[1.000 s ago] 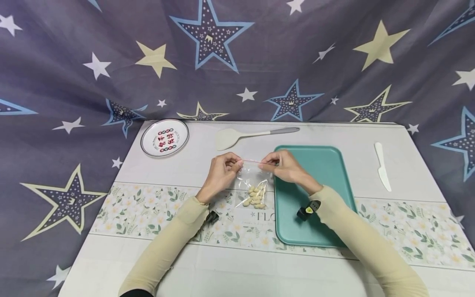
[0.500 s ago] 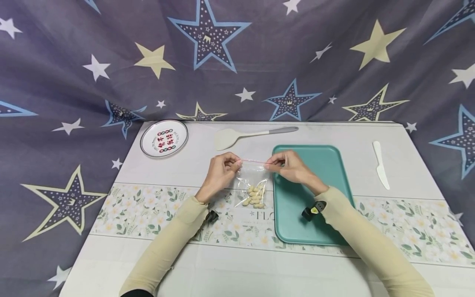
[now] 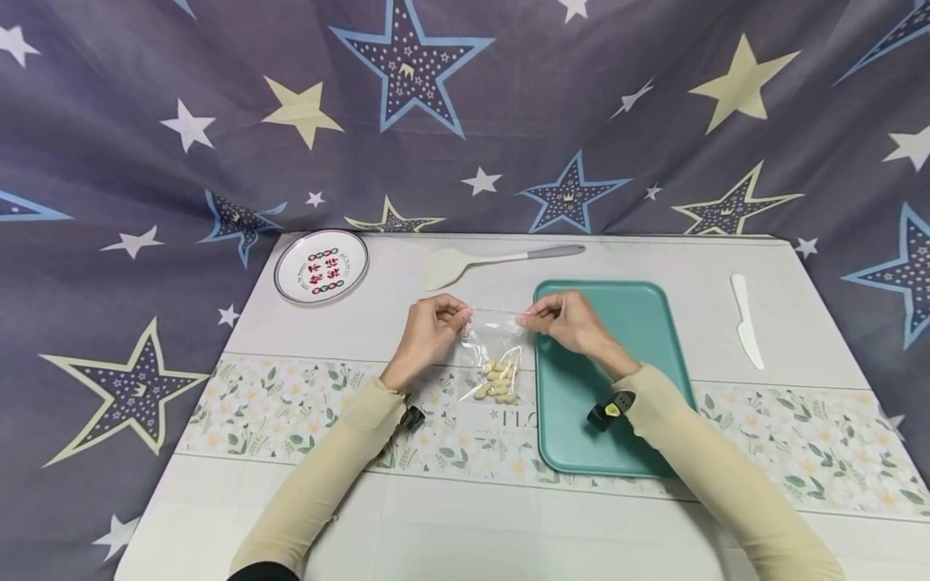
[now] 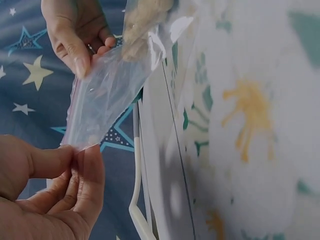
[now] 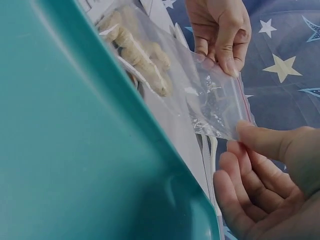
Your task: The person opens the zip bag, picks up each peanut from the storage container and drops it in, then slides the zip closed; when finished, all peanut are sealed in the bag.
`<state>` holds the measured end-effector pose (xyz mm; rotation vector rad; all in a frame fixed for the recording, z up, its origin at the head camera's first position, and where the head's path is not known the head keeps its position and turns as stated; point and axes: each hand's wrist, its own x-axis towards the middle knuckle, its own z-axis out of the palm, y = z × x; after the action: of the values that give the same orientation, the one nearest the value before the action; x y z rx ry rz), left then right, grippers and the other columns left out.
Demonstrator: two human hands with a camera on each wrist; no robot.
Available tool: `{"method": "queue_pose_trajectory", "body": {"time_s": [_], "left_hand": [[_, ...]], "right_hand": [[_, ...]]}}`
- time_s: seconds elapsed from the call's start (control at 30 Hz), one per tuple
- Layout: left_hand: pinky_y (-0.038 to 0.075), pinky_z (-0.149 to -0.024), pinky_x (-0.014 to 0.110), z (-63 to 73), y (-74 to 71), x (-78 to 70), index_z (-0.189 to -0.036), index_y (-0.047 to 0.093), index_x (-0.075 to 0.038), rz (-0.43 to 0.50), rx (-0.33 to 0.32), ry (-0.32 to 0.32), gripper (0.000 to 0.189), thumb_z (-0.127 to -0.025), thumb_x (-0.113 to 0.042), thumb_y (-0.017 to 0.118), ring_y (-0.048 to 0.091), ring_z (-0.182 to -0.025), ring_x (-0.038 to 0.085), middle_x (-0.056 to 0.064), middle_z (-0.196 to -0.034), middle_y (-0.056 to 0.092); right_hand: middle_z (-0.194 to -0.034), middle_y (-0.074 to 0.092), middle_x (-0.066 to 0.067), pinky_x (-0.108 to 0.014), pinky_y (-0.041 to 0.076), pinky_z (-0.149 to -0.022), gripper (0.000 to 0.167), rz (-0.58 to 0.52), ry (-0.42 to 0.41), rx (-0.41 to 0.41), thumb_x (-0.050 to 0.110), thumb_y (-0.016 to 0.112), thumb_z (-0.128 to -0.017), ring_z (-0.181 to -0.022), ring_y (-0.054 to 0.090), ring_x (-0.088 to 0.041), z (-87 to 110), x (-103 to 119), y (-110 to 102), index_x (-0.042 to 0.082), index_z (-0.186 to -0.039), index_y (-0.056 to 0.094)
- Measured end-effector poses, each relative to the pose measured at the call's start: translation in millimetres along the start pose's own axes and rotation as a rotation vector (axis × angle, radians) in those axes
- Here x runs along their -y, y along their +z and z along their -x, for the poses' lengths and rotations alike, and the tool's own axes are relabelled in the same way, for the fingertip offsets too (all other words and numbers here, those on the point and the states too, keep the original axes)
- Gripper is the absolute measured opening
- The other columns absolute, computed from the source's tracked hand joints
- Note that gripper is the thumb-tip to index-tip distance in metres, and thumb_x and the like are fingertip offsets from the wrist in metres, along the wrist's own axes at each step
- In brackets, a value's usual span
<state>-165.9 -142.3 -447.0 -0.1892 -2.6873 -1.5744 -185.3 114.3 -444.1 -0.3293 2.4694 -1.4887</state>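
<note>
A clear zip-lock bag (image 3: 494, 339) with a red line along its top hangs between both hands. Several peanuts in their shells (image 3: 498, 381) lie at its bottom. My left hand (image 3: 429, 332) pinches the top left corner between thumb and fingers. At the opposite top corner, my right hand (image 3: 570, 323) pinches the bag the same way. The left wrist view shows the bag's top edge (image 4: 80, 112) stretched between the two pinches. In the right wrist view the peanuts (image 5: 137, 55) sit at the far end of the bag, beside the teal tray (image 5: 90, 130).
The teal tray lies under my right wrist. Behind the hands rests a spatula (image 3: 450, 266) with a grey handle. A white plate (image 3: 291, 274) with red lettering is at the back left, and a white knife (image 3: 747, 323) at the right. A starry curtain (image 3: 465, 105) hangs behind the table.
My right hand has shifted slightly right along the bag's top edge, to the corner. The left hand keeps its pinch, nearly unmoved. Plate, spatula, tray and knife stay put.
</note>
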Motion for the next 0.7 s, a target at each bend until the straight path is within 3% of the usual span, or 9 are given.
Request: {"method": "queue_pose_trajectory", "body": {"time_s": [0.17,0.47,0.7], "left_hand": [[0.057,-0.066,0.021,-4.9,-1.1,0.2,-0.102,0.077,0.0,-0.018,0.008,-0.013,0.011,-0.098,-0.009,0.072,0.07,-0.072,0.018,0.017,-0.09,0.077],[0.056,-0.074,0.022,-10.1,-1.7,4.4,-0.115,0.075,0.002,-0.077,0.074,-0.085,0.021,-0.096,-0.006,0.069,0.068,-0.081,0.018,0.017,-0.104,0.076],[0.06,-0.097,0.038,-10.0,-6.0,4.1,-0.144,0.057,0.001,-0.107,0.188,-0.144,0.052,-0.099,-0.02,0.071,0.072,-0.112,0.033,0.019,-0.124,0.072]], "right_hand": [[-0.096,0.077,-0.023,-0.036,0.062,-0.064,0.019,-0.05,0.017,0.015,0.016,0.079,-0.094,-0.08,0.074,-0.04,-4.6,0.5,0.2,0.0,-0.105,0.078],[-0.116,0.075,-0.021,-0.035,0.062,-0.073,0.032,-0.054,0.065,0.001,0.012,0.075,-0.095,-0.093,0.074,-0.035,-8.9,0.2,-3.4,0.0,-0.125,0.069],[-0.121,0.073,-0.021,-0.039,0.061,-0.074,0.033,-0.002,0.061,-0.018,0.011,0.07,-0.098,-0.096,0.073,-0.035,-6.5,-0.5,-9.4,0.001,-0.129,0.067]]}}
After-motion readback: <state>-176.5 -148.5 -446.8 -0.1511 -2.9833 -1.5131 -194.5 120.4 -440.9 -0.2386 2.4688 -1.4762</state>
